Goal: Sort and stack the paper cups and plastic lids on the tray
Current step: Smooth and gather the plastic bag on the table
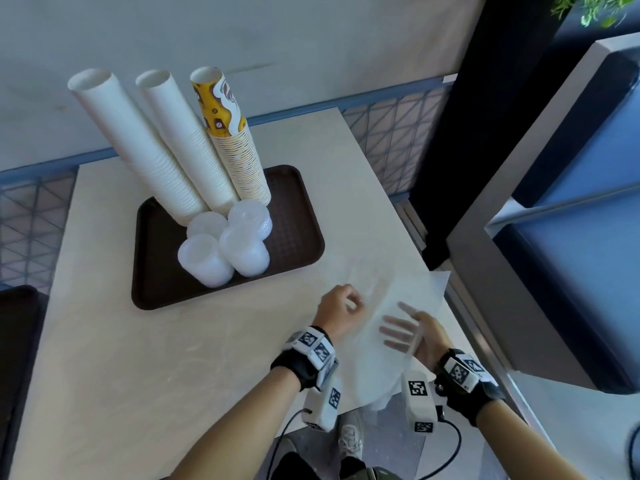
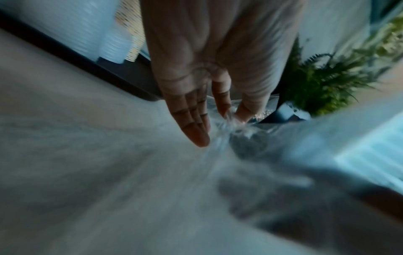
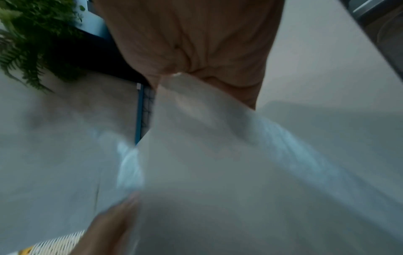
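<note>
A dark brown tray [image 1: 298,237] on the table holds two tall leaning stacks of white paper cups [image 1: 138,133] and one stack of yellow printed cups [image 1: 239,150]. Several short stacks of translucent plastic lids [image 1: 225,247] stand in front of them. Near the table's right front corner, both hands are on a clear plastic bag [image 1: 415,292]. My left hand [image 1: 341,306] pinches the bag [image 2: 240,131] between thumb and forefinger, the other fingers straight. My right hand [image 1: 426,330] has its fingers straight and spread behind the plastic [image 3: 218,138], which covers them.
The pale table [image 1: 173,358] ends just right of the bag. A second dark tray [image 1: 17,334] pokes in at the left edge. A blue mesh railing [image 1: 391,133] runs behind the table, and a dark pillar and a grey counter [image 1: 554,202] stand to the right.
</note>
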